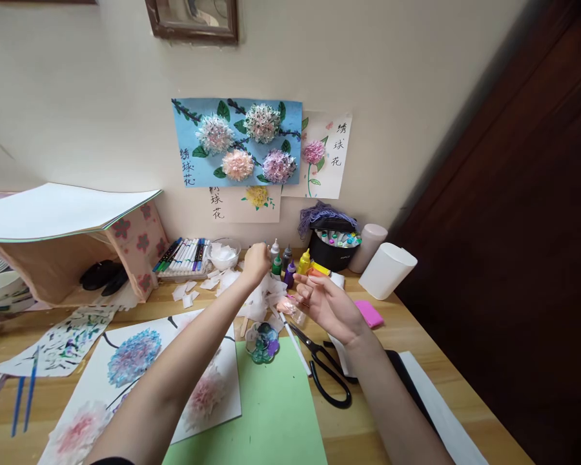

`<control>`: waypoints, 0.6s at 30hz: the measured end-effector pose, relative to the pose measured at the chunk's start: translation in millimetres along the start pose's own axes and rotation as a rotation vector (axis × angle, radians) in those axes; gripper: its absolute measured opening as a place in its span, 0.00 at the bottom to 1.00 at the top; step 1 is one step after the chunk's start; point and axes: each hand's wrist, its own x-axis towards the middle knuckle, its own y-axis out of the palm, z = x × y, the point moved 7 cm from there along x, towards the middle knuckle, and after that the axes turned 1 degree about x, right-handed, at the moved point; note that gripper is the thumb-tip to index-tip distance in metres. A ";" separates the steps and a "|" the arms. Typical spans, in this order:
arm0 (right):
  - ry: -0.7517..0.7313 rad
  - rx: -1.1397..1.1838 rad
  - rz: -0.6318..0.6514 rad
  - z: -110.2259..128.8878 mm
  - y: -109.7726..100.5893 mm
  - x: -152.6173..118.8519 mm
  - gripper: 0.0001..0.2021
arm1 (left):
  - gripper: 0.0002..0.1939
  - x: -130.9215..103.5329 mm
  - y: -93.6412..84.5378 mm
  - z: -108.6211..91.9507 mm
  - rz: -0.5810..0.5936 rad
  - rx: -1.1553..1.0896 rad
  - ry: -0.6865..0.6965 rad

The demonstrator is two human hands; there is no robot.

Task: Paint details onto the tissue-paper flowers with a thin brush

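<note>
My left hand (257, 261) reaches to the back of the table, its fingers curled closed beside the small paint bottles; what it holds, if anything, is hidden. Close to it stand a green paint bottle (276, 266), a purple one (289, 276) and a yellow one (304, 261). My right hand (330, 306) hovers palm up with its fingers loosely apart, holding nothing that I can see. Beneath my left arm lies a white board (140, 323) with tissue flowers on it. A flower-shaped palette (263, 342) with paint rests on the green sheet (266, 413).
Black-handled scissors (326, 368) and a white pen (297, 345) lie near my right forearm. Crumpled white tissue (254, 297) is heaped mid-table. Behind are markers (184, 256), a glass bowl (224, 255), a black pouch (336, 248) and a paper roll (387, 271). A cardboard box (135, 258) stands left.
</note>
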 end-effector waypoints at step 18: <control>-0.032 -0.039 -0.013 7.9 1.7 -0.6 0.08 | 0.13 -11.4 -22.7 43.9 -0.251 -0.007 -0.142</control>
